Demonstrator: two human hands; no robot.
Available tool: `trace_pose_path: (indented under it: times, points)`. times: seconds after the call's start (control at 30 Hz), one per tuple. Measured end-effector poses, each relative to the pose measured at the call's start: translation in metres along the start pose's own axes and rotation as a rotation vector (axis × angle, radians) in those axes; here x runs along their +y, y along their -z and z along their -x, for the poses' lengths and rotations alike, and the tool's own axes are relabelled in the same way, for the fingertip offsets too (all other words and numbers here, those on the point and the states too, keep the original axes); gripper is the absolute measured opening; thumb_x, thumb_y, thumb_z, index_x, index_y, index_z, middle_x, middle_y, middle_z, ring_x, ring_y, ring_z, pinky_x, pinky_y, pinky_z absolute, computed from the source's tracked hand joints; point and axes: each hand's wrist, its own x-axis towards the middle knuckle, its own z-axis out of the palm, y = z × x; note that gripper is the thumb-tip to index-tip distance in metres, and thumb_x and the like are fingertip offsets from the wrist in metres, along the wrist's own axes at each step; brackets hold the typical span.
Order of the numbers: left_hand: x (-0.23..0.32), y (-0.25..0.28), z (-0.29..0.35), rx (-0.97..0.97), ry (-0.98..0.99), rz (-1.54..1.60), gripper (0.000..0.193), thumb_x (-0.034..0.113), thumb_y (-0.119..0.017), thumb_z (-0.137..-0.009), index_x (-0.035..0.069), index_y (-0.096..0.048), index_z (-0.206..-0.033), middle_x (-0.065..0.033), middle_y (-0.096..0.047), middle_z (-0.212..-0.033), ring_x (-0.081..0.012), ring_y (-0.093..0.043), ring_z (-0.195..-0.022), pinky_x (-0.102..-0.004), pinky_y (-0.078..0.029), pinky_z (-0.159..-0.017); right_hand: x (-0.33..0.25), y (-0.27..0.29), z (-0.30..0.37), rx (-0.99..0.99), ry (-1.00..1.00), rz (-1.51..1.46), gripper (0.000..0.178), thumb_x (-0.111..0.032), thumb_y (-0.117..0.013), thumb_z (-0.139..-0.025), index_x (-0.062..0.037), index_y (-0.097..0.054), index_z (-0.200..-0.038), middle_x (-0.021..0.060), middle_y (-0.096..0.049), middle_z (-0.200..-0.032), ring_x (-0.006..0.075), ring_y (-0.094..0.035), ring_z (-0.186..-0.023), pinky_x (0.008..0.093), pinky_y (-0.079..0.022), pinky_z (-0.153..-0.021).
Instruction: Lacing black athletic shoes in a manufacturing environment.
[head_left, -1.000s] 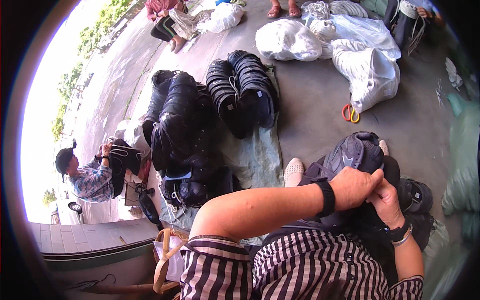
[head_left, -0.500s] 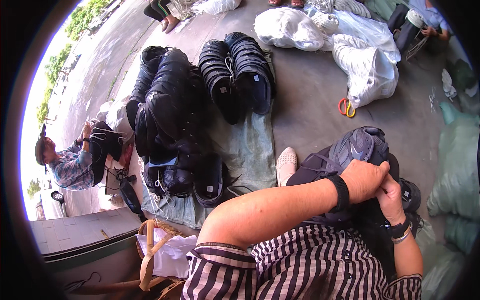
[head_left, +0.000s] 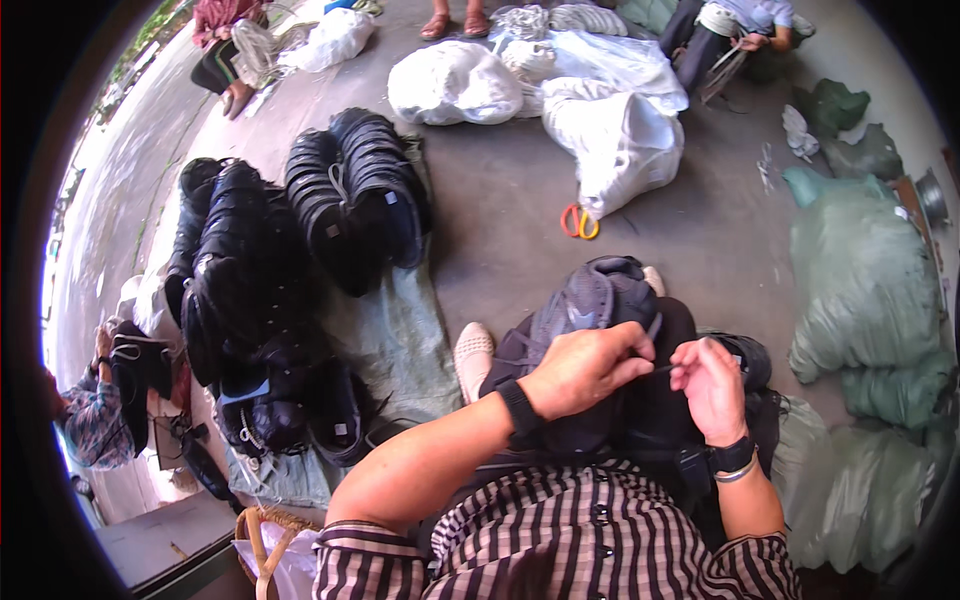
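Having parted, left hand and right hand, half-curled, pinch 1 dark strand near 1 grey shoe.

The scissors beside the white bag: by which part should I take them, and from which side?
Probably best to grip the scissors by their red and yellow handle loops, from above, coming from the wearer's side. The loops are uncovered and face the wearer, while the blades are out of sight at the white bag.
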Motion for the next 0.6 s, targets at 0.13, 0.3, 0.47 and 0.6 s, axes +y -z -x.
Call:
trace_pose_path:
  times: [0.13, 0.3, 0.47, 0.6]
  points:
    - [-0.012, 0.001, 0.006, 0.034, -0.037, 0.276, 0.016, 0.02, -0.054, -0.095, 0.006, -0.058, -0.104, 0.0, -0.061, -0.089, -0.0099, -0.058, -0.078, -0.0262, -0.048, -0.068, -0.058, 0.158, 0.0, 0.423, 0.243, -0.248, 0.022, -0.029, -0.055, -0.094, -0.008, -0.057, -0.089, 0.0055, -0.062, -0.09, 0.0147, -0.056, -0.08, 0.0303, -0.047, -0.073]
    - [0.015, 0.02, 0.013, -0.005, 0.303, 0.523, 0.02, 0.016, -0.053, -0.096, 0.005, -0.059, -0.112, 0.002, -0.058, -0.092, -0.004, -0.054, -0.076, -0.0204, -0.049, -0.068, -0.106, 0.322, 0.043, 0.675, 0.276, -0.778, 0.019, -0.022, -0.051, -0.095, -0.0053, -0.058, -0.09, 0.0045, -0.065, -0.087, 0.0099, -0.047, -0.055, 0.0254, -0.041, -0.051]
    - [-0.018, 0.017, 0.059, 0.283, 0.47, 0.681, 0.023, 0.013, -0.055, -0.095, -0.002, -0.057, -0.112, -0.0041, -0.063, -0.091, -0.0108, -0.062, -0.076, -0.0237, -0.052, -0.071, -0.073, 0.069, -0.01, 0.257, 0.021, 0.027, 0.012, -0.015, -0.052, -0.093, -0.0057, -0.058, -0.098, -0.0037, -0.043, -0.057, 0.0036, -0.029, -0.039, 0.0187, -0.023, -0.035]
    - [-0.005, 0.014, 0.068, 0.328, 0.503, 0.606, 0.021, 0.011, -0.051, -0.096, -0.001, -0.057, -0.113, -0.0046, -0.065, -0.096, -0.0103, -0.063, -0.076, -0.0232, -0.052, -0.07, -0.043, -0.032, -0.024, -0.317, -0.148, 0.489, 0.016, -0.008, -0.05, -0.092, 0.002, -0.059, -0.101, 0.0079, -0.064, -0.073, 0.0068, -0.052, -0.045, 0.018, -0.041, -0.043]
